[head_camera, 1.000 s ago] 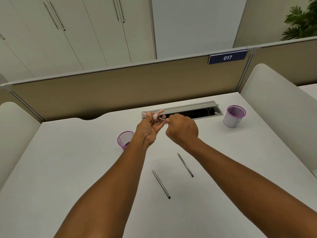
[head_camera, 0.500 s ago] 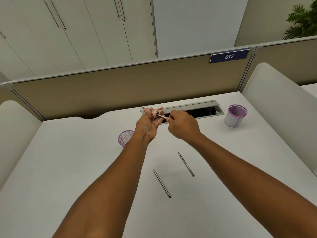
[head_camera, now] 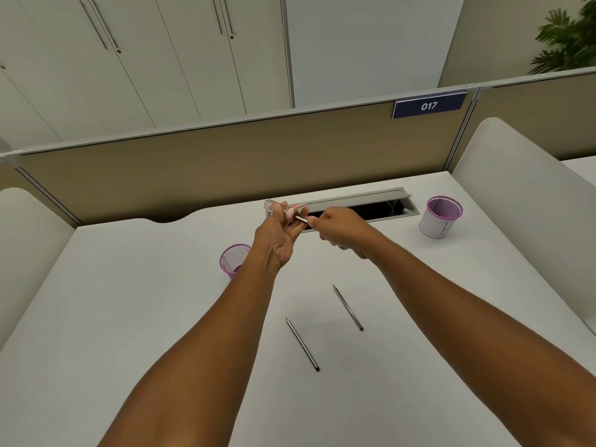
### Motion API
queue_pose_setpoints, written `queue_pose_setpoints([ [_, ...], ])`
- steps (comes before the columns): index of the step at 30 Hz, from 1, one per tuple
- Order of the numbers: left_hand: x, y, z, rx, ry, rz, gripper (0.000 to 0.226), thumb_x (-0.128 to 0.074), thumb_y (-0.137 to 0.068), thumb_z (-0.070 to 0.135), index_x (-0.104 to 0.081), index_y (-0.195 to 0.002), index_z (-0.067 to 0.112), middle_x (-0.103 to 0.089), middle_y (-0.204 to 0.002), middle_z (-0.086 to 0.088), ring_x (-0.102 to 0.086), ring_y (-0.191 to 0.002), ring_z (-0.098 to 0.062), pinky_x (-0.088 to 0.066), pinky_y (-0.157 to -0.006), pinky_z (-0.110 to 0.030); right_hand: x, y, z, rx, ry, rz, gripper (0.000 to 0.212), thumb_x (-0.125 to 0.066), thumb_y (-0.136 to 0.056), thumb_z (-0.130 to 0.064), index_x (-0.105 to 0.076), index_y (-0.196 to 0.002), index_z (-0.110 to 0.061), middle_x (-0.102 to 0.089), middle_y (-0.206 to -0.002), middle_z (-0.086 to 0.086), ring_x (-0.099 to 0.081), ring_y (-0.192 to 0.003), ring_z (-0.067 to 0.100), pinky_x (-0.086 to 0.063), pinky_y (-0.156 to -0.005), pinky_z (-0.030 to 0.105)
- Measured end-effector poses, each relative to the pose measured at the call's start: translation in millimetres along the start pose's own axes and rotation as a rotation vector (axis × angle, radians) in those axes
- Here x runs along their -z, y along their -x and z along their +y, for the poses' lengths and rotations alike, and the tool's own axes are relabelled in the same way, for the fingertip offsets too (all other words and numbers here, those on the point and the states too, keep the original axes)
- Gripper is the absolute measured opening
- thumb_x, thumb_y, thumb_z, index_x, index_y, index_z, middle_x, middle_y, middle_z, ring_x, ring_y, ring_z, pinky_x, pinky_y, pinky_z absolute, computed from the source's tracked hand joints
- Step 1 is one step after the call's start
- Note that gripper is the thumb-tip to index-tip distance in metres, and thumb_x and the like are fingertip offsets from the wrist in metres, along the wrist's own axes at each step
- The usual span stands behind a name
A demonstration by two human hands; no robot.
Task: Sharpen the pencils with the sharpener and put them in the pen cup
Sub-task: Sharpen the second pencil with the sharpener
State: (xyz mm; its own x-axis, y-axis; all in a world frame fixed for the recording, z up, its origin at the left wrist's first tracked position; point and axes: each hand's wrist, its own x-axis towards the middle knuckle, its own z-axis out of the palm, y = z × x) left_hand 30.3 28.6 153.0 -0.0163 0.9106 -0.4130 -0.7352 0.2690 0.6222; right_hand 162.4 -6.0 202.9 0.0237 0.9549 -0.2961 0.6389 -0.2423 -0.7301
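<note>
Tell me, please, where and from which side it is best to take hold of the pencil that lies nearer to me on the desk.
Probably the nearer pencil is best pinched at mid-shaft, from above. It lies flat on the desk, apart from the other pencil, so only its top and sides are free, and the middle keeps it balanced.

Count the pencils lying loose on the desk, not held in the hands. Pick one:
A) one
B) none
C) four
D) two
D: two pencils lie on the desk, one nearer and one farther, while a third pencil is held between the hands.
</note>
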Motion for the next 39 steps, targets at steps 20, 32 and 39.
queue_pose_setpoints([
  [20,-6,3,-6,0.018,0.029,-0.008,0.023,-0.044,-0.102,0.022,-0.055,-0.107,0.001,-0.063,-0.107,-0.024,-0.073,-0.069,-0.031,-0.061,-0.063,-0.042,-1,-3,6,-0.013,0.009,0.042,0.031,-0.048,-0.096,-0.033,-0.059,-0.082,-0.008,-0.052,-0.075,0.004,-0.041,-0.059,0.016,-0.032,-0.052,0.027],
  [32,-7,4,-7,-0.001,-0.036,-0.046,0.024,-0.043,-0.103,0.023,-0.055,-0.105,0.002,-0.064,-0.104,-0.022,-0.073,-0.073,-0.029,-0.059,-0.076,-0.046,5,-3,-3,-0.263,-0.340,-0.091,0.033,-0.043,-0.096,-0.024,-0.062,-0.073,-0.009,-0.049,-0.062,0.003,-0.033,-0.047,0.013,-0.025,-0.042,0.023],
  [39,-11,1,-1,-0.021,-0.024,-0.011,0.023,-0.043,-0.103,0.022,-0.054,-0.103,0.002,-0.062,-0.107,-0.022,-0.071,-0.075,-0.030,-0.057,-0.078,-0.044,-2,3,1,0.073,0.102,0.075,0.025,-0.052,-0.093,-0.034,-0.057,-0.087,-0.010,-0.056,-0.082,0.004,-0.047,-0.066,0.018,-0.034,-0.056,0.028],
])
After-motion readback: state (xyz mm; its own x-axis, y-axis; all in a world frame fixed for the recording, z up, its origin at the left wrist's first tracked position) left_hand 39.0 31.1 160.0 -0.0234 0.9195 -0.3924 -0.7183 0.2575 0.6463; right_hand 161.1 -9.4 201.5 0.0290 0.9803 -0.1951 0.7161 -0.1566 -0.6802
